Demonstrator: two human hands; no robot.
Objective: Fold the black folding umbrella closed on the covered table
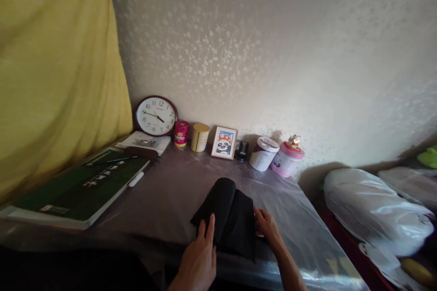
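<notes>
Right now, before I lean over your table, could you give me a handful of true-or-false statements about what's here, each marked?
1. The left hand touches the folded black cloth. True.
2. The right hand is at the cloth's left edge. False: it is at the right edge.
3. The yellow tin stands left of the framed panda picture. True.
4. The gold figurine sits on the yellow tin. False: it sits atop the pink tub.

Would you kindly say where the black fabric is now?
In the head view, the black fabric lies on the table, low and just right of centre, with the left hand on its left and the right hand at its right edge.
</notes>
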